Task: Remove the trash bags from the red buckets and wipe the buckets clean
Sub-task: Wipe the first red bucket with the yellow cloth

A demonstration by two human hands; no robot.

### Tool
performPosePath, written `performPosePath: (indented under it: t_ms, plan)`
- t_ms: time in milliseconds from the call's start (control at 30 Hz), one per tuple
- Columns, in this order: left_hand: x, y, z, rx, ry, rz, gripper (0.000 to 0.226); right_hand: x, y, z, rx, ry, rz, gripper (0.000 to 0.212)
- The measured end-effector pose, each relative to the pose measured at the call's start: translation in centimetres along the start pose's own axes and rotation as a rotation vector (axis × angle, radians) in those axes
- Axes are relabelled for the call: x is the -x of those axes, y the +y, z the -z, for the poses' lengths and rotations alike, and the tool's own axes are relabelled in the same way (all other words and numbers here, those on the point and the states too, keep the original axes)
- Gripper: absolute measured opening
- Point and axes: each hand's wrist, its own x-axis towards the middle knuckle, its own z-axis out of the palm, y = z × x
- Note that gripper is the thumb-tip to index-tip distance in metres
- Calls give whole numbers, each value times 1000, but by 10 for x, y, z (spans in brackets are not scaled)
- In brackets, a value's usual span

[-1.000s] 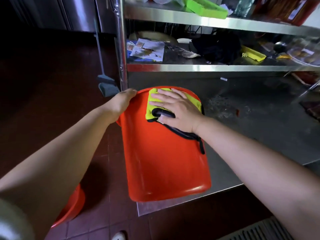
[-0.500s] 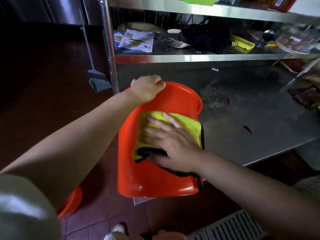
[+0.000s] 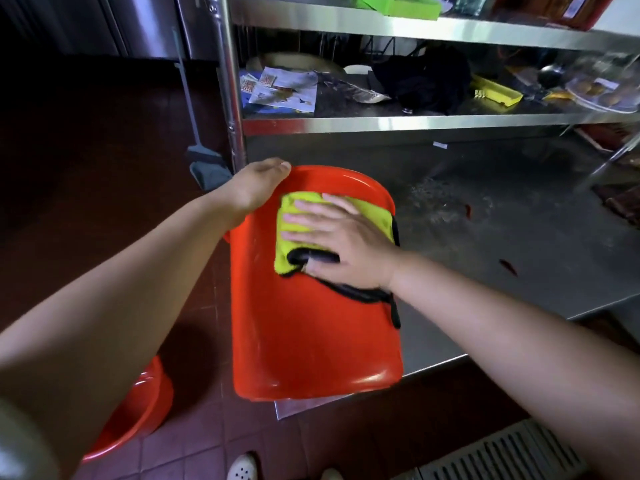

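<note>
My right hand (image 3: 341,242) lay flat, fingers spread, pressing the yellow cloth (image 3: 294,237) against the side of the red bucket (image 3: 311,327), which lay tipped on the steel table (image 3: 519,244), its bottom hanging over the near edge. My left hand (image 3: 254,188) gripped the far rim to steady it. The bucket looked light, stiff and slick, so I judged the rim the surest hold; the cloth was soft and would bunch. A second bucket (image 3: 138,410) sat on the floor.
</note>
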Motion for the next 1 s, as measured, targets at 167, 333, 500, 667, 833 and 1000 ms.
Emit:
performPosePath:
  t_ms: [167, 333, 500, 667, 833, 1000]
  plan:
    - [9, -22, 22, 220, 42, 38, 23, -51, 20, 5, 12, -42, -68, 46]
    - [25, -41, 33, 356, 82, 31, 26, -49, -16, -10, 119, -74, -48, 52]
    - [33, -40, 35, 357, 93, 16, 29, 13, -63, -14, 44, -78, 47, 48]
    - [35, -38, 34, 342, 108, 41, 29, 66, -90, -23, -12, -82, 126, 48]
    - [31, -33, 34, 303, 86, 87, 30, 48, -63, -15, -60, -96, 133, 45]
    - [24, -36, 34, 369, 65, 83, 28, -3, -20, -8, -62, 2, 10, 42]
